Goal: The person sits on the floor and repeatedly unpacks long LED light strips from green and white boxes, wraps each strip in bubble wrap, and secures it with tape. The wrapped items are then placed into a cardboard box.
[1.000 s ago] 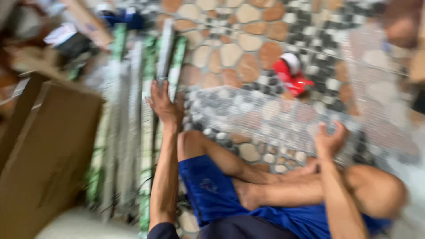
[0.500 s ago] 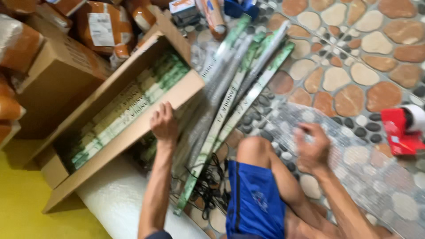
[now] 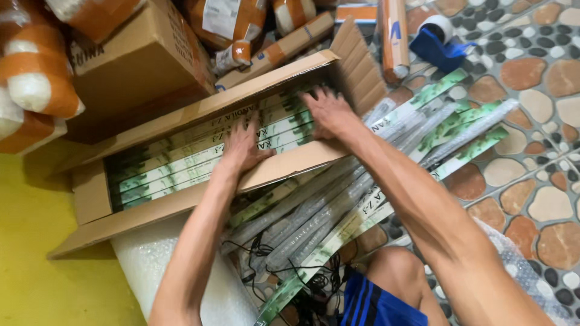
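A long open cardboard box (image 3: pixel 181 202) lies on the floor, filled with long thin green-and-white packaged items (image 3: pixel 175 160). My left hand (image 3: pixel 241 145) reaches over the box's near wall and rests flat on those packages, fingers spread. Further right in the box, my right hand (image 3: pixel 326 111) presses on the packages with fingers apart. Neither hand grips anything. A pile of the same long packages in clear wrap (image 3: pixel 362 193) lies on the floor beside the box, under my right forearm.
Brown boxes (image 3: pixel 139 54) and orange-taped parcels (image 3: pixel 36 78) are stacked behind the box. A blue tape dispenser (image 3: pixel 438 39) sits at the top right on the pebble-pattern floor. Bubble wrap (image 3: pixel 151 265) and black cords (image 3: pixel 302 284) lie near my knee.
My view swung left toward the box. Both hands moved from the floor and loose packages up into the open box, landing on the packages inside.
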